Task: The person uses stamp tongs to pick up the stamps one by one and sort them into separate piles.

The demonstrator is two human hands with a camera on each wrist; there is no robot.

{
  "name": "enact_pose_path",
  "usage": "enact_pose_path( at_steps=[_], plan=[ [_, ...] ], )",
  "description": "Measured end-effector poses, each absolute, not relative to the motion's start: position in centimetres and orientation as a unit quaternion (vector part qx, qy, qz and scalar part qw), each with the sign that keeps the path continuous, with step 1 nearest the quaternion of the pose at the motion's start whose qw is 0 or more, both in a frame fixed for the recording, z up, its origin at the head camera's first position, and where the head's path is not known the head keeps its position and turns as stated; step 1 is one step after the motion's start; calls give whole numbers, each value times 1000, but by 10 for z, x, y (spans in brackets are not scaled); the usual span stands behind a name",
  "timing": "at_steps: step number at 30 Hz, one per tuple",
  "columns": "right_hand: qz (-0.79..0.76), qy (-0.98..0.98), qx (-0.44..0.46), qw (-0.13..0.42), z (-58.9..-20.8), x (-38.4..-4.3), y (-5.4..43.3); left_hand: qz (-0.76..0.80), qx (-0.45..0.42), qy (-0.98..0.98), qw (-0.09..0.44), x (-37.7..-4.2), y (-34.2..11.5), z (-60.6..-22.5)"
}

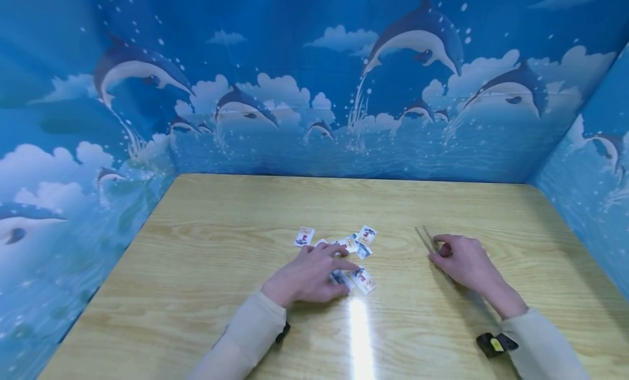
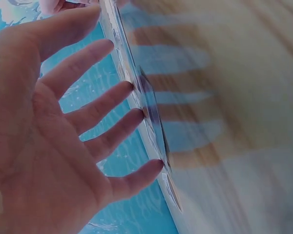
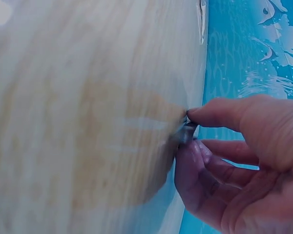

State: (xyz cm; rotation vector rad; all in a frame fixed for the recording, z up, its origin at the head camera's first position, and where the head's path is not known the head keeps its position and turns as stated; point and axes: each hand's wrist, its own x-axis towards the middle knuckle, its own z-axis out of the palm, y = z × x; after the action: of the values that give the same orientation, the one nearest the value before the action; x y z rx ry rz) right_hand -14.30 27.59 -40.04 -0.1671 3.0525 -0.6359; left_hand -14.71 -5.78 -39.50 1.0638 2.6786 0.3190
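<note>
With fingers spread, my left hand (image 1: 314,275) rests over several small printed cards near the table's middle. One card (image 1: 363,280) pokes out past its fingertips, and another card (image 1: 366,235) lies beyond, overlapping others. A separate card (image 1: 304,236) sits just past the knuckles; part of the group is hidden under the hand. In the left wrist view the straight fingers (image 2: 115,134) touch the cards' edges. Off to the right, my right hand (image 1: 467,262) pinches a pair of metal tweezers (image 1: 426,239) between thumb and fingers, tips pointing away from me.
The wood-grain table (image 1: 236,211) has a glossy top with a bright light reflection (image 1: 361,336) near the front. A blue dolphin-print curtain (image 1: 295,145) stands along its back and sides. A black wrist device (image 1: 493,344) is by the right sleeve.
</note>
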Motion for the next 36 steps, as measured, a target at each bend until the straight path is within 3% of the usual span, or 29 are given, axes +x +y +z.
enact_pose_path(
  at_steps=[26, 36],
  plan=[
    [-264, 964, -24, 11, -395, -140, 277, 105, 352, 918, 147, -148, -55, -393],
    [-335, 940, 40, 48, -391, -137, 271, 98, 350, 920, 149, -147, -56, -393]
  ],
)
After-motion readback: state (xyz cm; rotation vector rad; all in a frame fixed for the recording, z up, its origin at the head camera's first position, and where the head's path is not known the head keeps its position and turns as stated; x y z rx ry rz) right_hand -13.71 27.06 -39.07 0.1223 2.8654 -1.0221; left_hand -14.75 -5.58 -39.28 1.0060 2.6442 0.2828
